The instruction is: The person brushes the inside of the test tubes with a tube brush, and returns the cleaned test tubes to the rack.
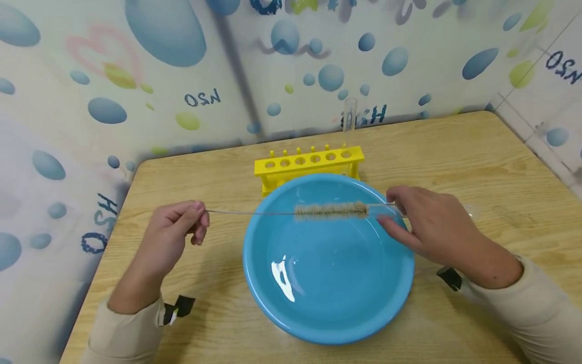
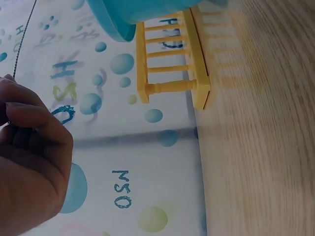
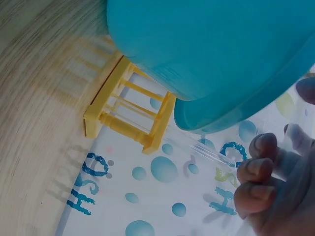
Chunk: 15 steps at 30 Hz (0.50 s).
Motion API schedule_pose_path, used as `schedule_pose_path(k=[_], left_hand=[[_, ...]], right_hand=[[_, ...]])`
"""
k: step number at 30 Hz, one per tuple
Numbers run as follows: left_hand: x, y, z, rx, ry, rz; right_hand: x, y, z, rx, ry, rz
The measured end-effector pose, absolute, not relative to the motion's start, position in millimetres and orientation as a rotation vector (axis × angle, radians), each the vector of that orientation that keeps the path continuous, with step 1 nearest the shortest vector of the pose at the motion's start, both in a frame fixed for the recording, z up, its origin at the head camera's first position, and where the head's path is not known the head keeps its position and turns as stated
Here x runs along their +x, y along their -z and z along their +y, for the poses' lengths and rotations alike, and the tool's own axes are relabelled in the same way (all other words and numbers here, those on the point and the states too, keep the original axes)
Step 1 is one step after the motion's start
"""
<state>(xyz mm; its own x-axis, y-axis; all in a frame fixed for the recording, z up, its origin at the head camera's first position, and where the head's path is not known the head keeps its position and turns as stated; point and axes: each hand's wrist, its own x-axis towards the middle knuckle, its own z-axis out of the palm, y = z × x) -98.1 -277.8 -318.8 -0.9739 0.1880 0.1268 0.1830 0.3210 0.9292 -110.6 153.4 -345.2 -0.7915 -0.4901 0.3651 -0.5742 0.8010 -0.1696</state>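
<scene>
My left hand (image 1: 170, 232) pinches the end of a test tube brush's thin twisted wire handle. The brush (image 1: 331, 211) lies level over a blue basin (image 1: 327, 331), its tan bristles pointing right. On the right, my right hand (image 1: 438, 225) holds a clear test tube (image 1: 381, 210) between thumb and fingers, mouth toward the brush. The bristle tip meets the tube's mouth; whether it is inside I cannot tell. Part of the tube is hidden behind the fingers. In the left wrist view the wire (image 2: 22, 46) rises from the fingertips.
Behind the basin stands a yellow test tube rack (image 1: 309, 164) with one clear upright tube (image 1: 349, 119) at its right end. The wooden table (image 1: 213, 293) backs onto a wall (image 1: 236, 60) patterned with blue drops.
</scene>
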Motion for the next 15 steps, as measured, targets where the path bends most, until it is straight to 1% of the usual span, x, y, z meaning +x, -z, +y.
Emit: schedule_pose_path(k=[7,10,15], left_hand=[[-97.2,321.1,-277.8,0.434,-1.841,2.634],[-97.7,324.6,-280.4,0.585,-1.872,2.636],[-100.4,329.1,-285.8,0.834,-1.789,2.723]], right_hand=[[-110.0,342.2,157.9,0.865,-0.397,-2.736],[-110.2,341.5,159.6,0.885,-0.433,-2.782],[-111.9,342.2,162.7,0.957,-0.518,-2.759]])
